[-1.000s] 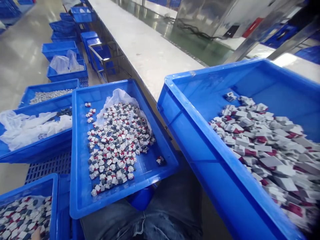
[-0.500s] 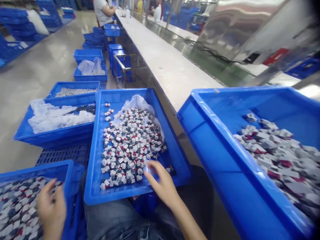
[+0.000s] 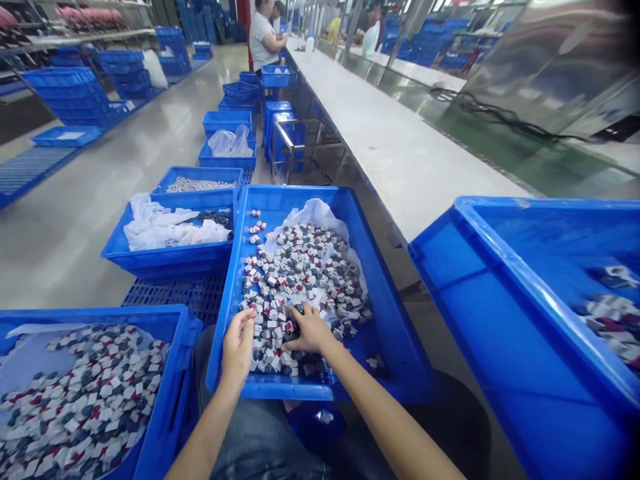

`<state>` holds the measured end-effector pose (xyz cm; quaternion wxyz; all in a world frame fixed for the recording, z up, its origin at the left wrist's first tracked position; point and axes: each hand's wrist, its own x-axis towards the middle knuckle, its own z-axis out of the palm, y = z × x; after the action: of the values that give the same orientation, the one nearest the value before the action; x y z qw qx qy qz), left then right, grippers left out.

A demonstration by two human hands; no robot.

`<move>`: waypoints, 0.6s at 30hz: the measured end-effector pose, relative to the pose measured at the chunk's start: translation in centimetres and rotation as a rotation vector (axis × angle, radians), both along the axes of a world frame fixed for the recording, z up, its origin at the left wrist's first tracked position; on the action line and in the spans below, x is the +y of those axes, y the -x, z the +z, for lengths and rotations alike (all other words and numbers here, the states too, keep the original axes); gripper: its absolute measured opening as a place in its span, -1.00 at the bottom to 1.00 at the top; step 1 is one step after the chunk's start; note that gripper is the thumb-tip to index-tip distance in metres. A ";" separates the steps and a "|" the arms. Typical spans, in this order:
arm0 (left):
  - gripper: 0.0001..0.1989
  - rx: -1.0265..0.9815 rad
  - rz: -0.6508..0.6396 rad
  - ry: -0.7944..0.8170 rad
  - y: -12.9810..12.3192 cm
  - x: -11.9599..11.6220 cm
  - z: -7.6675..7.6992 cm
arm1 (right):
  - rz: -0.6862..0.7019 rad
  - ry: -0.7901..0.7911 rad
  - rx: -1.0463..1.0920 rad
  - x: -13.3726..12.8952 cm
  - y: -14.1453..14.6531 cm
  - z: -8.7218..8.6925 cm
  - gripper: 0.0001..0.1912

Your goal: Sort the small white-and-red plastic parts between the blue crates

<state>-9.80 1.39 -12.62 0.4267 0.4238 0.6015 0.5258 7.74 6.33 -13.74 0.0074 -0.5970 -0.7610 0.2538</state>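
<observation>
A blue plastic bin [image 3: 228, 293] rests on my lap, holding a heap of small white, dark blue and red plastic pieces [image 3: 300, 267] on a crumpled clear bag [image 3: 320, 212]. My right hand [image 3: 311, 331] reaches into the near part of the heap, thumb and fingers apart, touching the pieces. Along the bin's left wall is my left hand [image 3: 239, 347], its fingers curled together by the pieces; whatever may be in them is hidden. To the left, a second blue bin [image 3: 180, 333] contains the same kind of pieces [image 3: 100, 400].
At the right a tilted blue bin [image 3: 480, 320] holds more pieces [image 3: 615, 313]. A long white table [image 3: 370, 133] runs away ahead. Blue bins with white plastic bags [image 3: 175, 233] line the floor to the left. A person [image 3: 265, 43] stands at the far table edge.
My left hand has moved from above the left bin to the lap bin. My right hand has gone from the near rim into the pieces and spread. The view has swung left.
</observation>
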 end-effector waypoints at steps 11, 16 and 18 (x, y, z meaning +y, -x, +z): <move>-0.79 -0.321 0.071 0.144 -1.0 0.1 1.0 | -0.199 0.004 0.479 -0.9 -1.5 -0.8 -0.74; -0.75 -0.638 0.003 0.310 -4.7 1.2 1.2 | -0.304 -0.062 0.855 -1.9 0.7 1.4 -0.76; -0.71 -0.776 -0.044 0.410 -6.2 1.8 1.2 | -0.348 -0.129 0.940 -2.4 1.9 2.3 -0.70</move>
<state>-3.63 3.17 -11.39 0.7076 0.1143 0.4792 0.5066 5.85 3.95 -11.40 0.4283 -0.5344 -0.5787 0.4427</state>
